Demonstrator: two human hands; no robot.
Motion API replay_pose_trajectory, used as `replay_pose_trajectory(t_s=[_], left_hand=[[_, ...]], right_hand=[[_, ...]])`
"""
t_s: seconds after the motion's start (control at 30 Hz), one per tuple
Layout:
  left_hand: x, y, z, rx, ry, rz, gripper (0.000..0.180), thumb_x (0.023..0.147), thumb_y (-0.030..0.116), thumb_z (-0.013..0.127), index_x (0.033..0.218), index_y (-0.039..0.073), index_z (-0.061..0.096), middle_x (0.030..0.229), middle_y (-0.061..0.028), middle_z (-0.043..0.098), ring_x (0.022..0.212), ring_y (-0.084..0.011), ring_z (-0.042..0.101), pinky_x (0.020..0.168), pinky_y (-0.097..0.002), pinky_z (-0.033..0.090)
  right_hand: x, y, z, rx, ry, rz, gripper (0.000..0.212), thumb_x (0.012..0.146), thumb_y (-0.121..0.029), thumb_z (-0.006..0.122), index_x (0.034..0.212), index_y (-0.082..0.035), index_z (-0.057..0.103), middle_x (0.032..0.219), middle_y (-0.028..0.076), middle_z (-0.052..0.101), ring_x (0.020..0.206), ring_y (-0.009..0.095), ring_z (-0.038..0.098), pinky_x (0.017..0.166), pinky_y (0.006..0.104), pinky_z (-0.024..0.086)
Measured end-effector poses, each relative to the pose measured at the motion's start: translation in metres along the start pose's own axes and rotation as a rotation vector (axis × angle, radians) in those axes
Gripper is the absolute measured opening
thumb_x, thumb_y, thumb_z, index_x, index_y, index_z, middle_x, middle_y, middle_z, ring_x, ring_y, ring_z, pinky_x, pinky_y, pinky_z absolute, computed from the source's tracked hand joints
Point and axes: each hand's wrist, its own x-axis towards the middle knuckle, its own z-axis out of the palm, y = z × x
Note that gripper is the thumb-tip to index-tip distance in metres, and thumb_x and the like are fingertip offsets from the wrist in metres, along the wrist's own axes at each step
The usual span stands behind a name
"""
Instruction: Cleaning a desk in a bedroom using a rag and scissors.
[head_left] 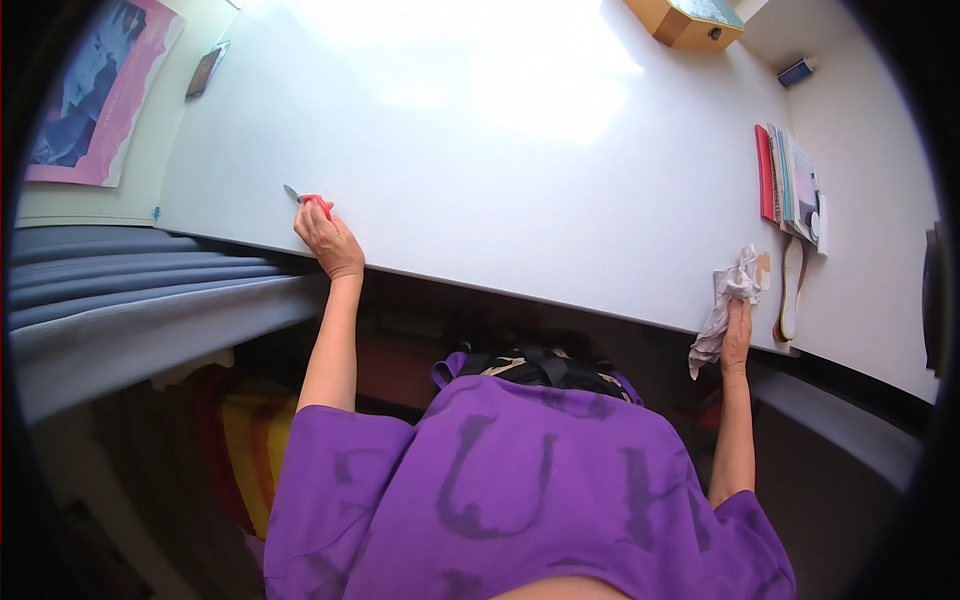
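My left hand rests at the near left edge of the white tabletop, its fingers closed round a pair of small scissors. The scissors have red handles, and their grey blades point away to the far left. Over at the near right edge, my right hand grips a crumpled whitish cloth. Part of the cloth lies on the table and part hangs past the edge. Just right of the cloth are a small tan piece and a long-handled brush.
Several books and notebooks stand along the right wall. A wooden box with a clasp sits at the far right, and a small dark blue box in the corner. A pink poster and grey-blue curtain are at left.
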Motion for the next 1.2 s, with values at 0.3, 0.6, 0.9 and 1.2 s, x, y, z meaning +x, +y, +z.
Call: replay_pose_trajectory(t_s=[0.3, 0.6, 0.9, 1.2], left_hand=[[-0.003, -0.006, 0.002, 0.03, -0.014, -0.004, 0.03, 0.085, -0.004, 0.051, 0.115, -0.008, 0.05, 0.118, -0.0187, 0.054, 0.12, -0.0363, 0.042, 0.103, -0.0442, 0.034], [-0.004, 0.006, 0.002, -0.122, 0.071, -0.029, 0.029, 0.09, -0.001, 0.047, 0.118, -0.007, 0.05, 0.113, -0.017, 0.058, 0.118, -0.0331, 0.043, 0.099, -0.0431, 0.037], [-0.001, 0.013, -0.015, -0.534, 0.142, -0.12, 0.023, 0.091, -0.001, 0.047, 0.113, -0.006, 0.053, 0.117, -0.0163, 0.057, 0.117, -0.0333, 0.045, 0.098, -0.0431, 0.039], [-0.04, -0.005, -0.096, -0.43, 0.098, -0.031, 0.01, 0.092, -0.001, 0.048, 0.095, -0.004, 0.056, 0.118, -0.0172, 0.057, 0.118, -0.0357, 0.048, 0.1, -0.0445, 0.037]], right_hand=[[-0.02, -0.055, 0.087, -0.725, -0.066, -0.348, 0.056, 0.097, -0.025, 0.045, 0.145, 0.001, 0.031, 0.152, 0.021, 0.026, 0.143, 0.037, 0.019, 0.116, 0.049, 0.015], [0.01, -0.187, 0.214, -0.619, -0.317, -0.531, 0.07, 0.09, -0.035, 0.053, 0.143, 0.005, 0.031, 0.153, 0.026, 0.018, 0.144, 0.041, 0.01, 0.116, 0.0517, 0.008], [0.053, -0.316, 0.39, -0.52, -0.317, -0.779, 0.07, 0.094, -0.046, 0.042, 0.142, 0.004, 0.034, 0.15, 0.026, 0.025, 0.143, 0.039, 0.014, 0.116, 0.0499, 0.007], [0.077, -0.412, 0.52, -0.426, -0.375, -0.899, 0.056, 0.099, -0.04, 0.032, 0.143, -0.005, 0.038, 0.152, 0.017, 0.029, 0.144, 0.031, 0.018, 0.118, 0.0431, 0.01]])
